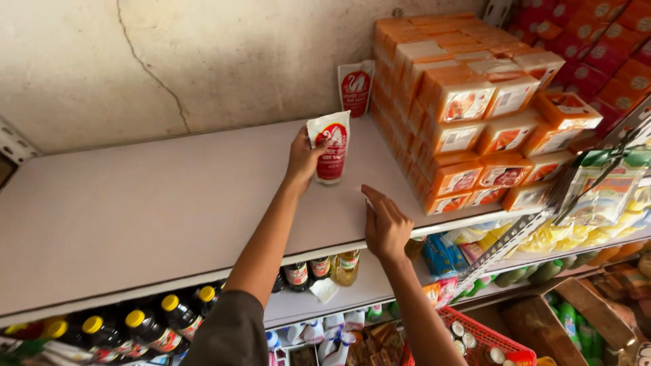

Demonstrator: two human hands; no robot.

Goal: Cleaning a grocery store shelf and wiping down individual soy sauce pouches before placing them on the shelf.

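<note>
On the top shelf (135, 203), head view: left hand (303, 157) grips a red-and-white pouch (330, 146) standing upright, fingers wrapped round its left edge, thumb in front. Its base touches the shelf. Second pouch (356, 88) stands behind against the wall, beside the stack of orange boxes (475, 108). Right hand (384, 224) rests on the shelf edge, fingers loosely spread, holding nothing. Lower-shelf bottles (156, 325) partly hidden by the arms; basket (488, 339) cut off.
</note>
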